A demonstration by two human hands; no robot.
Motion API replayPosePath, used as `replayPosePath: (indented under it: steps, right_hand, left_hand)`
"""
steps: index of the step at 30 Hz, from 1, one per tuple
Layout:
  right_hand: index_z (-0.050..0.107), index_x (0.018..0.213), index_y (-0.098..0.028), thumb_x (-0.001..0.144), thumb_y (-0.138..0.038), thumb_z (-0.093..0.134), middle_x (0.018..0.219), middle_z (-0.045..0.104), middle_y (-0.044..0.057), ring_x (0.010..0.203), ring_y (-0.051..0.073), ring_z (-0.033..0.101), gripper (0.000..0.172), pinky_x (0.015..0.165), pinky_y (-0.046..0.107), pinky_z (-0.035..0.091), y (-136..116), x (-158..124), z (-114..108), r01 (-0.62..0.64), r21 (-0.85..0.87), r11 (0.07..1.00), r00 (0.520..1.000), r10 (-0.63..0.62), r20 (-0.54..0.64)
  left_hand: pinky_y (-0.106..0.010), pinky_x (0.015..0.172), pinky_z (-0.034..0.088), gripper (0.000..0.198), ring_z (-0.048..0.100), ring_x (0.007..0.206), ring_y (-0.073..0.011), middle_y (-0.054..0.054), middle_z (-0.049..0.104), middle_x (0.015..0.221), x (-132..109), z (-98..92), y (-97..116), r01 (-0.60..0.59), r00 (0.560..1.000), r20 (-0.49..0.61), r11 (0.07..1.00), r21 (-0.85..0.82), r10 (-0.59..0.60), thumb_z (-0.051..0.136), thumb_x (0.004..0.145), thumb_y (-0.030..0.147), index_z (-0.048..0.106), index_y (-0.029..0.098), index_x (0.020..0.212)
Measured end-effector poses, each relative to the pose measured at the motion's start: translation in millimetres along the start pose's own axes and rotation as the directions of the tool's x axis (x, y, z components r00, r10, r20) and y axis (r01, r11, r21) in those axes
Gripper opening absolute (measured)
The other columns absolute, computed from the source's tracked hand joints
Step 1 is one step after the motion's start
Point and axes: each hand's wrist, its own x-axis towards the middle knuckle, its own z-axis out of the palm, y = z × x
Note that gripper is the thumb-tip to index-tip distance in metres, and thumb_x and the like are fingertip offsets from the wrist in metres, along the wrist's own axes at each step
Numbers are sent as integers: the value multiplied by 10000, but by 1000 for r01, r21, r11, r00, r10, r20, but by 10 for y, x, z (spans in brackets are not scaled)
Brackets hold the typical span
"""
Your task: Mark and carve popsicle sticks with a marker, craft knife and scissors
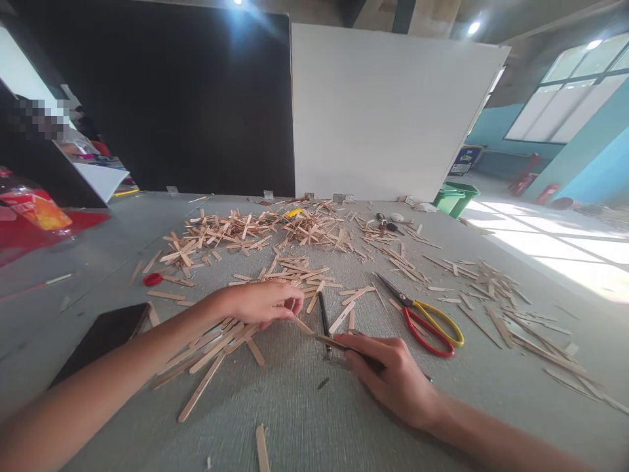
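Note:
My left hand (268,303) pinches the end of a short wooden stick (303,326) above the table. My right hand (386,367) is closed round a thin, flat, dark tool (327,340), whose tip meets the stick's other end. Whether the tool is a blade or a file I cannot tell. Beneath and behind the tool lies a black pen-like rod (323,314). Scissors (417,316) with one red and one yellow handle rest to the right, above my right hand. Loose wooden sticks (216,347) lie beside and under my left wrist.
Heaps of wooden sticks (309,229) spread across the table (295,406), with a yellow object (293,213) among them. A dark flat phone-like object (105,337), a red ring (152,279) and a bottle (34,206) are at left. Upright panels (368,118) border the back.

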Motion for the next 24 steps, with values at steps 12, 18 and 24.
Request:
replayPosePath:
  steps: [12,18,24]
  right_hand:
    - [739,1312,-213,1060,-262,481,668,687,3,522,124,507,364,607,271,446,-63,16,-49,124,-78,989,985,-113,130]
    - [727,1335,-233,1067,-255,471,748,730,29,595,135,585,371,619,271,455,-32,12,-44,141,-88,986,977,-124,175]
    - [735,1324,-215,1067,-246,469,700,718,19,557,131,575,370,589,264,439,-32,20,-33,132,-104,986,972,-108,208]
  left_hand:
    - [-202,402,413,180,579,462,-144,-13,663,599,159,243,-46,53,967,254,942,-331,35,760,837,382,778,210,788]
    - [-196,431,413,194,547,457,-123,1,668,585,201,299,-52,28,962,264,934,-356,72,768,854,406,794,220,805]
    - [-195,418,385,262,578,489,-133,-28,716,643,222,328,-72,32,952,291,918,-395,92,789,841,460,780,211,759]
